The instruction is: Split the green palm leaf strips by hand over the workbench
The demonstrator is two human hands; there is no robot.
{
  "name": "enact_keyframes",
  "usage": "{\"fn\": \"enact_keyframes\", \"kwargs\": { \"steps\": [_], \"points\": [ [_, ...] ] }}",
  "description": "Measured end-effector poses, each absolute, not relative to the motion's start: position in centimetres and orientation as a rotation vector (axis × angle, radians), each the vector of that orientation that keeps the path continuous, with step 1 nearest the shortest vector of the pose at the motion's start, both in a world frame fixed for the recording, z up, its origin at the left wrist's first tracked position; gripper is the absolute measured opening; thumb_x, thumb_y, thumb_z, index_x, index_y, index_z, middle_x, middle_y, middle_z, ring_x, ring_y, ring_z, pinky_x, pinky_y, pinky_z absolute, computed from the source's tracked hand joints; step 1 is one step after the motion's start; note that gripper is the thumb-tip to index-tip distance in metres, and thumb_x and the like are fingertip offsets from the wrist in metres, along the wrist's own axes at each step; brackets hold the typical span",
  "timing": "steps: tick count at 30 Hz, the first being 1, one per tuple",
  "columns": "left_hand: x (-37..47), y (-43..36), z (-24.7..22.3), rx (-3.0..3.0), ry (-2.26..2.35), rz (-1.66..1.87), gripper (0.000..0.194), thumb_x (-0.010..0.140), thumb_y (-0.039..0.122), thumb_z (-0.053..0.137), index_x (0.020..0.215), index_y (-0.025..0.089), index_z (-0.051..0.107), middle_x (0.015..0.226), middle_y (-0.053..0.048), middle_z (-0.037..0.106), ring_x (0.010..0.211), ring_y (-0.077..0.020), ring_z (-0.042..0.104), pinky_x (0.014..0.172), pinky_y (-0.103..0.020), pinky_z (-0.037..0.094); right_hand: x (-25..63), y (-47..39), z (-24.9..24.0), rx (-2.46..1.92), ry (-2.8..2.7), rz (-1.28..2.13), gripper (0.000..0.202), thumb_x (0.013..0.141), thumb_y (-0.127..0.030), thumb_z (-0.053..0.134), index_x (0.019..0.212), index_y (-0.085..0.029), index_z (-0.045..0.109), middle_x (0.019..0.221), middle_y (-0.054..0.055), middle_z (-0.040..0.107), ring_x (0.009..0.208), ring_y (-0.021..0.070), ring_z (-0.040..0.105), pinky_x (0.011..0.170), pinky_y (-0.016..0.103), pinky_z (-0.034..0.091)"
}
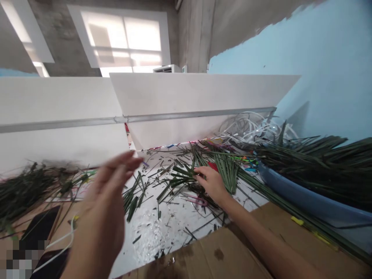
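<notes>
My right hand [211, 184] is closed on some cut green leaf strips [181, 176], its thumb and fingertips pinching their right end. Nearer the camera, my left hand [109, 197] is raised at the left, blurred, with its fingertips close together; whether anything is between them is too blurred to tell. Beneath both hands, a wet white tabletop [151, 232] carries scattered leaf scraps. A fan of cut leaves [226, 170] lies just beyond my right hand, and a smaller bunch of pieces [133, 201] lies to the right of my left hand.
At the right, a blue basin [290, 190] holds long dark leaves. Brown cardboard [203, 255] covers the near edge. Dark stems [26, 186] are piled at the left. White panels [200, 93] stand along the back, with tangled white straps [250, 126] at their right end.
</notes>
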State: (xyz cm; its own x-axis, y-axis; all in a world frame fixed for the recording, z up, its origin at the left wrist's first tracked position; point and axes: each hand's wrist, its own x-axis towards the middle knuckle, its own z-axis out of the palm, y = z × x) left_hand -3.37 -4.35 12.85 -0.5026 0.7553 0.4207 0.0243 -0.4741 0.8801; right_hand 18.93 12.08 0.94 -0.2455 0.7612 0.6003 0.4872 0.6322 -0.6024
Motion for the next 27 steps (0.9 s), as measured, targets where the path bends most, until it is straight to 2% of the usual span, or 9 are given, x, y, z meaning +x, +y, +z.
{"fn": "enact_keyframes", "kwargs": {
  "steps": [2, 4, 6, 10, 15, 21, 27],
  "points": [
    [-2.6, -2.3, 10.1, 1.193, 1.313, 1.821, 0.033, 0.081, 0.042, 0.069, 0.109, 0.024, 0.068, 0.111, -0.005, 0.07, 0.115, -0.0238, 0.058, 0.104, -0.038, 0.038, 18.5, 11.2, 2.3, -0.887, -1.648, 0.7, 0.009, 0.083, -0.027, 0.066, 0.087, -0.02, 0.069, 0.085, 0.003, 0.069, 0.08, 0.0201, 0.06, 0.076, 0.032, 0.045],
    [-1.9, -0.7, 6.8, 1.2, 1.359, 1.595, 0.034, 0.081, 0.045, 0.068, 0.108, 0.023, 0.068, 0.113, -0.006, 0.07, 0.114, -0.0254, 0.059, 0.099, -0.037, 0.042, 17.9, 10.2, 2.9, -0.788, -1.433, 1.032, 0.018, 0.077, -0.036, 0.073, 0.083, -0.02, 0.068, 0.08, 0.001, 0.067, 0.076, 0.0182, 0.058, 0.071, 0.03, 0.046],
    [-1.1, 0.3, 4.0, 1.228, 1.319, 1.487, 0.034, 0.081, 0.046, 0.067, 0.104, 0.02, 0.067, 0.112, -0.008, 0.071, 0.111, -0.0265, 0.061, 0.096, -0.037, 0.043, 17.2, 9.3, 2.6, -0.734, -1.277, 1.284, 0.025, 0.071, -0.039, 0.078, 0.081, -0.02, 0.067, 0.08, 0.0, 0.066, 0.075, 0.0172, 0.058, 0.07, 0.029, 0.047],
    [0.0, 0.5, 1.1, 1.284, 1.259, 1.376, 0.034, 0.082, 0.045, 0.065, 0.104, 0.019, 0.067, 0.111, -0.01, 0.071, 0.107, -0.027, 0.062, 0.091, -0.036, 0.046, 16.4, 7.9, 0.4, -0.789, -1.157, 1.635, 0.031, 0.07, -0.043, 0.081, 0.086, -0.02, 0.066, 0.082, 0.001, 0.067, 0.073, 0.0168, 0.061, 0.072, 0.031, 0.048],
    [0.3, 0.4, -0.2, 1.336, 1.273, 1.247, 0.028, 0.081, 0.039, 0.065, 0.098, 0.017, 0.068, 0.102, -0.01, 0.071, 0.097, -0.0264, 0.063, 0.084, -0.035, 0.046, 15.8, 7.5, -1.5, -0.7, -1.22, 1.665, 0.032, 0.067, -0.043, 0.083, 0.077, -0.017, 0.066, 0.079, 0.001, 0.066, 0.074, 0.0167, 0.06, 0.074, 0.03, 0.048],
    [0.5, 0.6, -2.0, 1.28, 1.395, 1.279, 0.012, 0.069, 0.03, 0.067, 0.07, 0.019, 0.064, 0.072, -0.002, 0.063, 0.07, -0.0196, 0.055, 0.068, -0.029, 0.042, 15.5, 7.2, -1.8, -0.723, -1.321, 1.597, 0.03, 0.069, -0.043, 0.081, 0.079, -0.017, 0.069, 0.079, 0.002, 0.066, 0.076, 0.0182, 0.059, 0.077, 0.031, 0.045],
    [0.3, 0.8, -2.6, 1.15, 1.432, 1.346, 0.02, 0.062, 0.036, 0.074, 0.064, 0.019, 0.062, 0.065, -0.001, 0.058, 0.064, -0.0182, 0.05, 0.063, -0.028, 0.038, 15.4, 7.2, -1.9, -0.748, -1.474, 1.555, 0.031, 0.063, -0.042, 0.082, 0.076, -0.018, 0.068, 0.072, 0.0, 0.064, 0.071, 0.0176, 0.056, 0.071, 0.03, 0.043]
  ]
}}
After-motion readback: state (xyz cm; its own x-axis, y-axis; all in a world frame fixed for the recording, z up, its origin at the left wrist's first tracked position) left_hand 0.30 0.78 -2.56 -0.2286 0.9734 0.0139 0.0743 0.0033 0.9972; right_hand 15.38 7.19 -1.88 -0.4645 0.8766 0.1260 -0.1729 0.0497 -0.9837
